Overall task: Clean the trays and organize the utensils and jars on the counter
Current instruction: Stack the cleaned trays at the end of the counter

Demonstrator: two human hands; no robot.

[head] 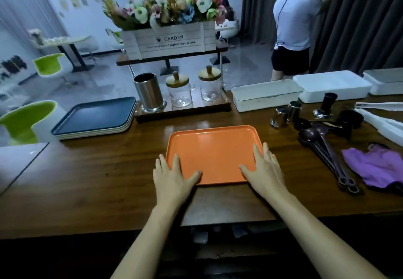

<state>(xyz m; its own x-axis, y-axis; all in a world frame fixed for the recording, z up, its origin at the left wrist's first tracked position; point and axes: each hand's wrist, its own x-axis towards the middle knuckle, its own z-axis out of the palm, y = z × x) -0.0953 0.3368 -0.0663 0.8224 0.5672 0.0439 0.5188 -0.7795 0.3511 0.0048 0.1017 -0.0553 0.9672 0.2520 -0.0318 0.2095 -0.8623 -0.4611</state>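
Orange tray: lay flat at the middle of the wooden surface, near the front edge.

Left hand: fingers straight and spread, palm down on the tray's near left corner, thumb on the tray floor.

Right hand: likewise flat and spread, on the near right corner. Neither hand gripped anything.

Stack of trays: dark blue on top, pale ones beneath; stood to the left and beyond the orange tray, apart from it.

Low wooden stand: directly beyond the orange tray. It carried a steel canister and two glass jars with wooden lids, side by side.

Flower box: on the stand's upper shelf, lettered GARDEN.

White lidded boxes: in a row along the far right edge.

Small steel cups: two, right of the tray, near black fittings too dark to tell apart.

Dark spoons: a bunch, lying just right of the tray, handles toward the front.

Purple cloth: crumpled, just beside the spoons.

A person: stood beyond the surface, at a curtain.
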